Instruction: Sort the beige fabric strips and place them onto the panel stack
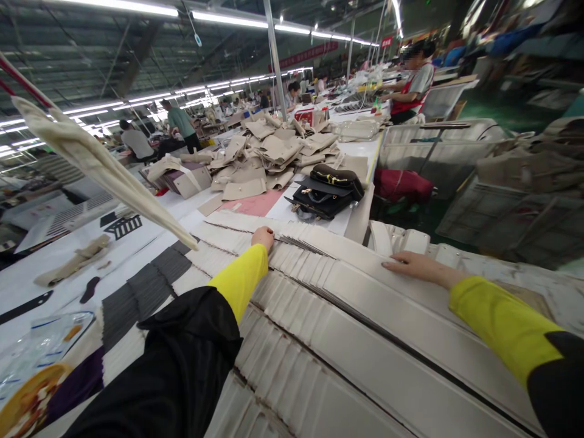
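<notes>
Rows of overlapping off-white flat panels (337,328), likely leather or a similar sheet material, cover the table before me. My left hand (263,238) rests at the stepped ends of the far rows, its fingers curled down; whatever is between them is hidden. My right hand (417,268) lies with fingers stretched out over the long far panel, near its right edge. Both arms wear yellow sleeves under black cloth. Further left, dark grey pieces (137,292) lie in similar overlapping rows.
Beyond the panels lie a black handbag (326,194) and a heap of beige pieces (274,149). A cream cloth strip (104,170) hangs at the left. A yellow bowl (34,395) stands at lower left. White bins (438,146) stand right; a person in red (413,85) sits beyond.
</notes>
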Tool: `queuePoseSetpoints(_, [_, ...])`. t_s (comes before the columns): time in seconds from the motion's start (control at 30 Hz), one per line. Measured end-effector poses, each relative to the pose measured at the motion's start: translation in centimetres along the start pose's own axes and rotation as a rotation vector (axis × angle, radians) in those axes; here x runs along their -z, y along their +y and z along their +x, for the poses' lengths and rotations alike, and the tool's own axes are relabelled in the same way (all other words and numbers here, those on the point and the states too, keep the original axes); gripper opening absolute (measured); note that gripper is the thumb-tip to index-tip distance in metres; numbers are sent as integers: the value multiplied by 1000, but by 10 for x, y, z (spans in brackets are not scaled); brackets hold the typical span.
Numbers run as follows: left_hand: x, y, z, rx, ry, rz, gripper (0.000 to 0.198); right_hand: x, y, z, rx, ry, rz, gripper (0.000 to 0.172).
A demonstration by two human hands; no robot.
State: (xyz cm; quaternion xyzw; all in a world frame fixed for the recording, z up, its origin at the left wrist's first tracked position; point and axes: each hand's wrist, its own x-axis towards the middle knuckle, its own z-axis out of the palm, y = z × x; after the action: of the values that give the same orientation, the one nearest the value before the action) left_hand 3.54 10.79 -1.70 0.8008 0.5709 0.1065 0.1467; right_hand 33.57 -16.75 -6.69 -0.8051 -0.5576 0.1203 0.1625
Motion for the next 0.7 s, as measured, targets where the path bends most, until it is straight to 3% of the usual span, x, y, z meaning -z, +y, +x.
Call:
queuePoseSetpoints(0.1, [4,-2,-3,-57,29,-2,30,-1,-5,1,-13,-156,-3,61])
queuePoseSetpoints(0.2, [17,-12,-18,-155,62,-71,36,-4,-14,3,7,-99,-6,64])
queuePoseSetpoints(0.27, [31,-26,-41,-233,68,-137,34,-12,-24,2,47,-18,-5,65])
queuePoseSetpoints(0.37, [58,-61,-99,-333,82,-200,32,-31,-38,-3,89,36,-1,60])
queuePoseSetpoints(0.47, [88,-111,-175,-306,70,-177,32,-43,-47,-8,108,37,-36,55])
queuePoseSetpoints(0.53, [106,-153,-228,-207,115,-142,32,-41,-53,-10,107,47,-71,53])
queuePoseSetpoints(0.7, [134,-285,-351,71,216,-5,32,-15,-85,-29,111,89,-98,49])
